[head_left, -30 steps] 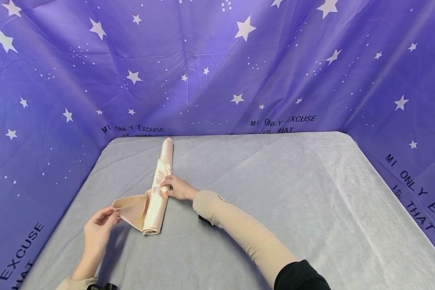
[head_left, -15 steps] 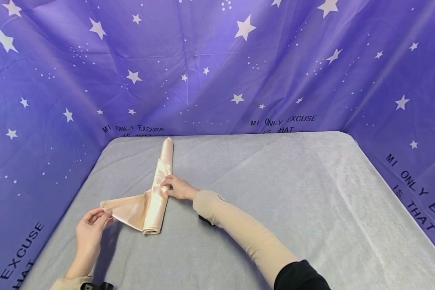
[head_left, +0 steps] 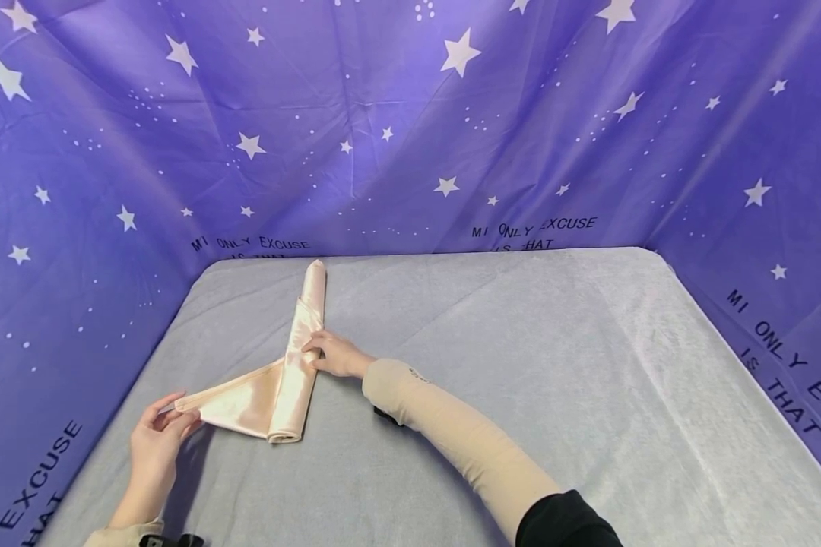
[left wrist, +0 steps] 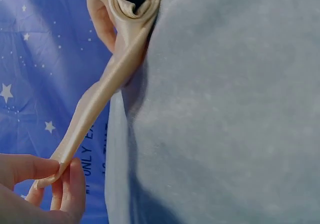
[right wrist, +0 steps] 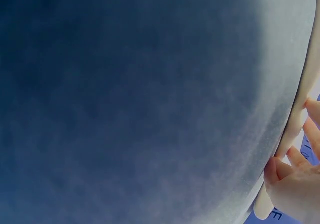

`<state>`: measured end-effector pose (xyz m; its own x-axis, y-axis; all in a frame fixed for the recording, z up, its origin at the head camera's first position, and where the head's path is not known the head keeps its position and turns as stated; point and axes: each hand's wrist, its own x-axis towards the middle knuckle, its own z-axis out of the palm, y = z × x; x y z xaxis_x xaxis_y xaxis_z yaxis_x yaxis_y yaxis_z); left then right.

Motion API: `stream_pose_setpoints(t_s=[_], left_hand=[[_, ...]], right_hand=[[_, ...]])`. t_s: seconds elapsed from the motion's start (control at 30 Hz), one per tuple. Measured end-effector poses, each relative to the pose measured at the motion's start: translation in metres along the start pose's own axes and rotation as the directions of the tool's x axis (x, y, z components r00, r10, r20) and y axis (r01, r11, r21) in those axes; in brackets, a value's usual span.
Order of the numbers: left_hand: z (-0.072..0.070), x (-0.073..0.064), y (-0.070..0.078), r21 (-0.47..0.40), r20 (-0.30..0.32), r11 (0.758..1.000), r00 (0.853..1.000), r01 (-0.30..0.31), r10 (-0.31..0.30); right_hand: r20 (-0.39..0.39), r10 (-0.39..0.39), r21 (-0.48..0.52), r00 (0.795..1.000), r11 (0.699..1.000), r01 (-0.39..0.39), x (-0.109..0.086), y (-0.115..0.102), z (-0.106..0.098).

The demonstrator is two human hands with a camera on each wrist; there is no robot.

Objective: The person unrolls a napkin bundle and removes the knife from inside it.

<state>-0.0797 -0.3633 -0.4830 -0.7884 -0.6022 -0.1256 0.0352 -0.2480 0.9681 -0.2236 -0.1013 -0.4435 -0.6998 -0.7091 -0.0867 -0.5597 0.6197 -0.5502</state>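
A shiny pale-peach satin cloth [head_left: 291, 399] lies rolled into a long tube on the left half of the table, pointing away from me. From its near part a loose triangular flap [head_left: 239, 403] stretches to the left. My left hand [head_left: 153, 448] pinches the flap's corner between thumb and fingers. In the left wrist view the flap [left wrist: 95, 102] is drawn taut, and layers show at the roll's end around a dark hollow. My right hand [head_left: 342, 357] holds the middle of the roll, fingers over its top. In the right wrist view, that hand [right wrist: 295, 189] sits at the right edge.
A grey plush cover [head_left: 520, 365] spreads over the table. Purple curtains [head_left: 410, 114] with white stars and black lettering hang behind the table and along both sides.
My left hand has moved left and slightly toward me with the flap's corner, opening the flap wider and flatter. The right hand and the roll have stayed put.
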Motion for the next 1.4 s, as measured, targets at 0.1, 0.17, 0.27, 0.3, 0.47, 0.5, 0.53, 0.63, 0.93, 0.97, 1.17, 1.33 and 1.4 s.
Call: stream_pose_setpoints(t_s=[0.1, 0.17, 0.27, 0.3, 0.47, 0.5, 0.53, 0.63, 0.93, 0.97, 1.17, 1.33, 1.4], left_hand=[[-0.002, -0.001, 0.001, 0.017, 0.001, 1.0, 1.0, 0.015, -0.015], [-0.003, -0.003, 0.002, 0.034, 0.014, 0.999, 1.0, 0.016, -0.017], [-0.002, -0.008, 0.007, 0.101, 0.034, 0.995, 0.999, 0.021, -0.025], [-0.001, -0.01, 0.01, 0.121, 0.037, 0.992, 0.999, 0.032, -0.037], [0.003, -0.023, 0.026, 0.177, 0.066, 0.98, 0.993, 0.089, -0.102], [0.003, -0.024, 0.028, 0.178, 0.072, 0.979, 0.991, 0.099, -0.114], [0.002, -0.025, 0.029, 0.173, 0.092, 0.98, 0.989, 0.103, -0.12], [0.0, -0.025, 0.03, 0.168, 0.113, 0.977, 0.982, 0.131, -0.151], [-0.01, -0.018, 0.025, 0.188, 0.162, 0.964, 0.962, 0.189, -0.221], [-0.011, -0.017, 0.024, 0.197, 0.164, 0.963, 0.962, 0.186, -0.219], [-0.01, -0.018, 0.025, 0.318, 0.163, 0.944, 0.975, 0.094, -0.152], [-0.016, -0.003, 0.015, 0.614, 0.079, 0.787, 0.997, -0.068, 0.024], [-0.02, 0.007, 0.007, 0.72, 0.06, 0.685, 0.993, -0.112, 0.1]], right_hand=[[-0.001, -0.005, 0.004, 1.0, 1.0, 0.005, -0.001, -0.001, 0.001], [-0.006, -0.014, 0.002, 1.0, 1.0, 0.014, -0.002, -0.001, 0.001], [-0.016, -0.024, -0.002, 1.0, 1.0, 0.024, -0.002, -0.001, 0.001], [-0.016, -0.022, -0.007, 1.0, 1.0, 0.022, -0.002, -0.001, 0.001], [0.01, -0.007, 0.02, 1.0, 1.0, 0.006, 0.005, 0.003, 0.003], [0.016, -0.005, 0.021, 1.0, 1.0, 0.005, 0.009, 0.006, 0.006], [0.019, -0.008, 0.028, 1.0, 1.0, 0.007, 0.013, 0.01, 0.01], [0.002, -0.044, 0.042, 0.999, 0.998, 0.044, 0.028, 0.027, 0.024], [0.022, 0.005, 0.024, 1.0, 1.0, -0.006, 0.015, 0.008, 0.008], [0.019, -0.004, 0.029, 1.0, 1.0, 0.004, 0.017, 0.012, 0.011], [0.002, -0.045, 0.043, 0.999, 0.998, 0.045, 0.03, 0.028, 0.024], [-0.006, -0.023, 0.004, 1.0, 1.0, 0.023, 0.005, 0.002, 0.003], [-0.011, -0.029, -0.007, 1.0, 1.0, 0.029, -0.001, -0.001, 0.0]])
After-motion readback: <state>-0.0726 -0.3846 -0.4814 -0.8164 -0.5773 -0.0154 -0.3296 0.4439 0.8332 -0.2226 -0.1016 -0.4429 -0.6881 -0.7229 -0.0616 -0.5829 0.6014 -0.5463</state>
